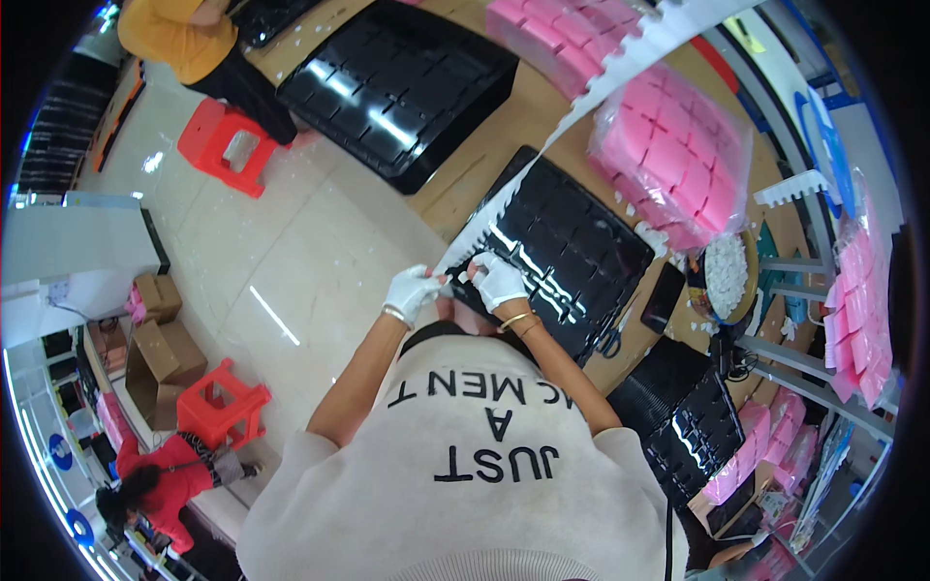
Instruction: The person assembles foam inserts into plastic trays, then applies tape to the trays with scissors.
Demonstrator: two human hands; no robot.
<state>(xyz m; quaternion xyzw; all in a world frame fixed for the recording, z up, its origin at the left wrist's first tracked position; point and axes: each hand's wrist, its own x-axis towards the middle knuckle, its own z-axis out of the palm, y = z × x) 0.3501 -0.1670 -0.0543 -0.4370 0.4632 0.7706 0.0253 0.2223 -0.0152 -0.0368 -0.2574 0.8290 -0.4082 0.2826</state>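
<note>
A long white strip with a toothed edge (572, 121) slants from near my hands up to the upper right, crossing above the table. At its lower end, my left hand (412, 292), in a white glove, is closed with the fingertips on the strip. My right hand (499, 281), also gloved, is closed in a pinch just beside that end. What its fingertips hold is too small to make out. Beneath the strip and my right hand lies a glossy black tray with rows of compartments (572, 228), partly hidden by both.
Stacked black trays (397, 87) stand farther up the table. Pink compartment trays in clear wrap (673, 145) lie right of the strip. A bowl of white pieces (727, 276), a dark phone (664, 298) and scissors (609, 341) sit nearby. Red stools (228, 145) and two other people occupy the left.
</note>
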